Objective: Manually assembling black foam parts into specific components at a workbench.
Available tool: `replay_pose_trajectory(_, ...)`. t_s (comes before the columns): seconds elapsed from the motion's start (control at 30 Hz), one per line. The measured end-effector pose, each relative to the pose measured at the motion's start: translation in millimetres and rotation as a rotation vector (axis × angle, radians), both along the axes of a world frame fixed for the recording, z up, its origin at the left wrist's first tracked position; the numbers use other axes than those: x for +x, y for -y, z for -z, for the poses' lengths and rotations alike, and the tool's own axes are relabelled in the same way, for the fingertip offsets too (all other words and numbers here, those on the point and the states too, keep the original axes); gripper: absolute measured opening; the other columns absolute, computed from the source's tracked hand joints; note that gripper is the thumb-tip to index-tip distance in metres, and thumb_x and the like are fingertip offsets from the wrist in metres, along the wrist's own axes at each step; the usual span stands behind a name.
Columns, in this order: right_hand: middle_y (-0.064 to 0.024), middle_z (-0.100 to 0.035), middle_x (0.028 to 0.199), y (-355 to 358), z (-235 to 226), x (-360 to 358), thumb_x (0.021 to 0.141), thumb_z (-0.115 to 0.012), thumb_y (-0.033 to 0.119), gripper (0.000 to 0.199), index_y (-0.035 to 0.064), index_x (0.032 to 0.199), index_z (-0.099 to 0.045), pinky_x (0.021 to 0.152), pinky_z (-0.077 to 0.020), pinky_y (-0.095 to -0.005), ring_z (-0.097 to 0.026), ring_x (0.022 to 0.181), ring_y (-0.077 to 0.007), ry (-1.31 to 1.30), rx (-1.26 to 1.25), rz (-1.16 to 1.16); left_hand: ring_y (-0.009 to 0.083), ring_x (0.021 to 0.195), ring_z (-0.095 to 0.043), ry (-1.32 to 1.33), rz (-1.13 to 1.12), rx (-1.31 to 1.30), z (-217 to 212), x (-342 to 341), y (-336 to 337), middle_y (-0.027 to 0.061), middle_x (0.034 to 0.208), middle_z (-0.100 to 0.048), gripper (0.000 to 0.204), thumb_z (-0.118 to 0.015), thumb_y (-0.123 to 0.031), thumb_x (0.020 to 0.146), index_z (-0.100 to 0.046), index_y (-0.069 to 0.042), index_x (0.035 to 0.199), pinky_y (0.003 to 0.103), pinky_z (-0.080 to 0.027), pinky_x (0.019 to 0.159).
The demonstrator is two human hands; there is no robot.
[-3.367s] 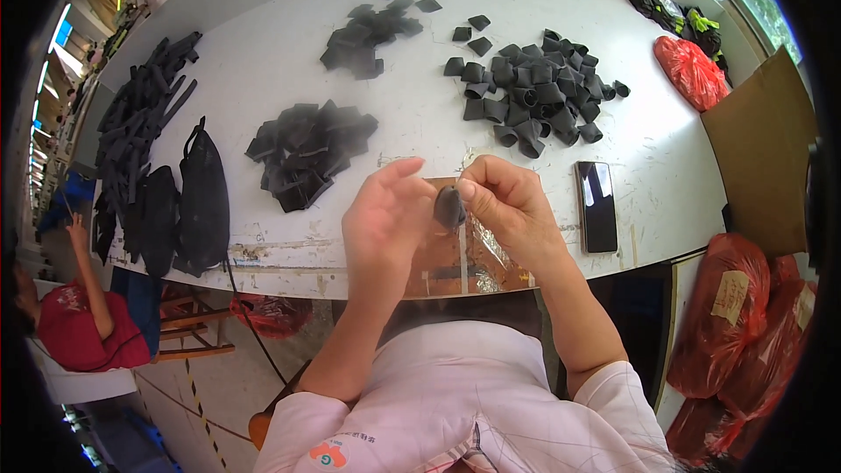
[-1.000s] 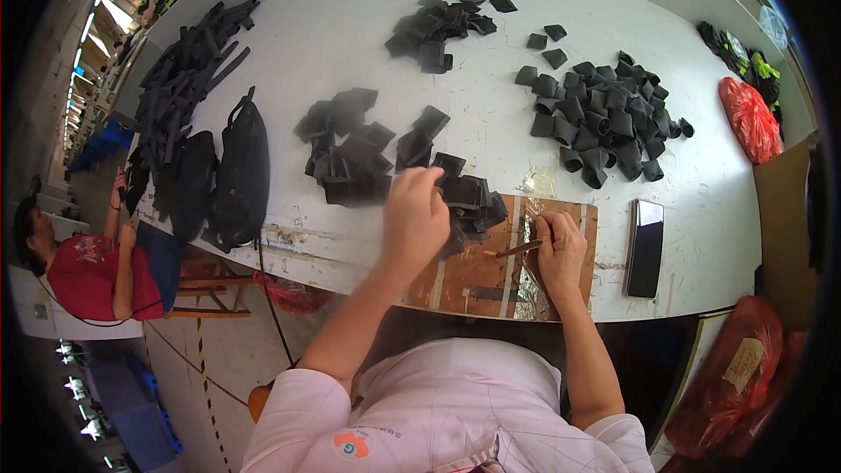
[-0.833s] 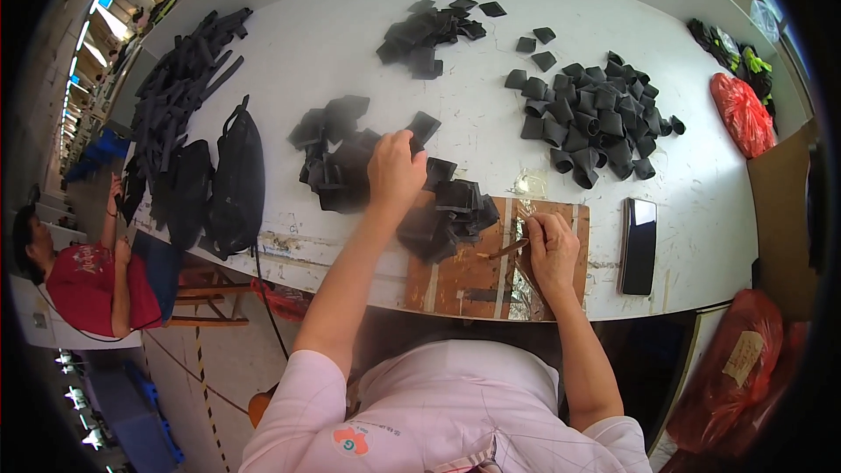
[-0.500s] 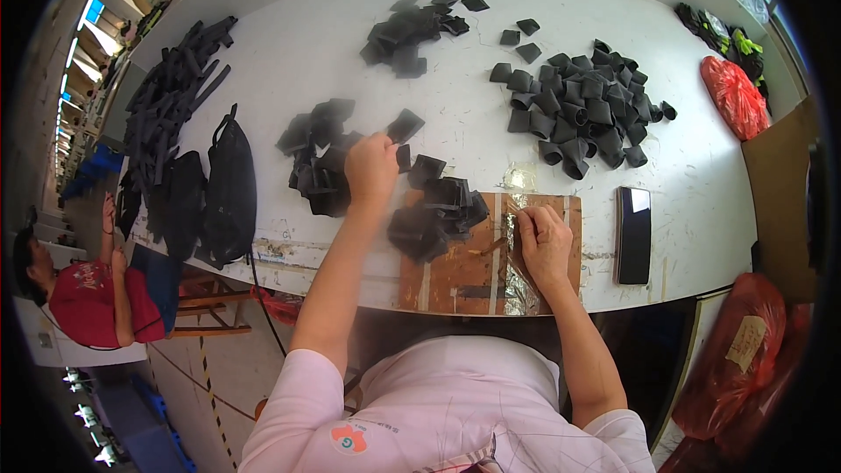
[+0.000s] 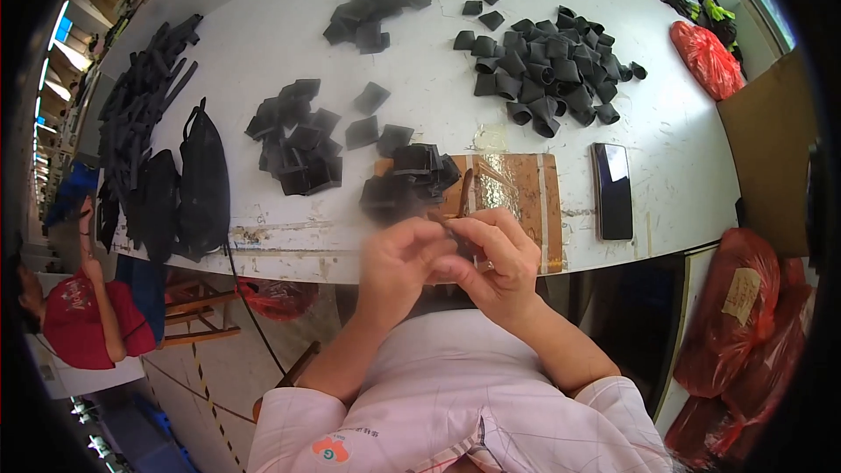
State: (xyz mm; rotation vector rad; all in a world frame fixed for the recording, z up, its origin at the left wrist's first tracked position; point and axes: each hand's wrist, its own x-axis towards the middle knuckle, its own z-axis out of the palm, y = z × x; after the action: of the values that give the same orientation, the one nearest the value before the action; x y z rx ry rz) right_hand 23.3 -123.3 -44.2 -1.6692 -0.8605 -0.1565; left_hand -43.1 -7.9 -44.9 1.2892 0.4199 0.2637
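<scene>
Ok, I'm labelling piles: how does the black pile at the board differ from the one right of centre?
The board pile has flat-looking pieces; the right pile shows many curled into tubes. The board pile is smaller; the right pile spreads wider. Both are black.

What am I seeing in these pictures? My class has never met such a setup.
There is no machine: these are a person's bare left hand and right hand, close together. A fisheye camera on the person's head looks down, so straight edges bend. On the white table lie square black pieces, a heap of short black tubes, black strips, a smartphone and a brown board. A slim brown stick shows just beyond the hands; whether it is held, and what lies between them, I cannot tell.
</scene>
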Motion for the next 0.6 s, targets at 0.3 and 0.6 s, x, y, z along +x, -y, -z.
replay_pose_trajectory(0.3, -0.0087, -0.053, 0.080, 5, 11, -2, 0.065, -0.064, 0.003, 0.028, 0.0022, 0.093, -0.057, 0.052, -0.0462, -0.0307, -0.055, 0.066, -0.0221, 0.375, -0.319, 0.151, 0.0044, 0.052, -0.054, 0.248, -0.354, 1.009, 15, 6, 24, 0.0040, 0.067, -0.059, 0.006, -0.058, 0.003, 0.079, -0.056, 0.003, 0.085, 0.017, -0.043, 0.044)
replay_pose_trajectory(0.6, 0.0029, -0.051, 0.064, 17, 15, 14, 0.078, -0.061, 0.006, 0.005, 0.0020, 0.077, -0.060, 0.047, -0.0331, -0.0188, -0.041, 0.051, -0.0051, -1.142, 0.378, -0.311, 0.0017, 0.041, -0.040, 0.143, 0.007, -0.355, 1, 6, 10, 0.0057, 0.080, -0.054, 0.017, -0.052, 0.009, 0.074, -0.051, 0.001, 0.089, 0.017, -0.030, 0.038)
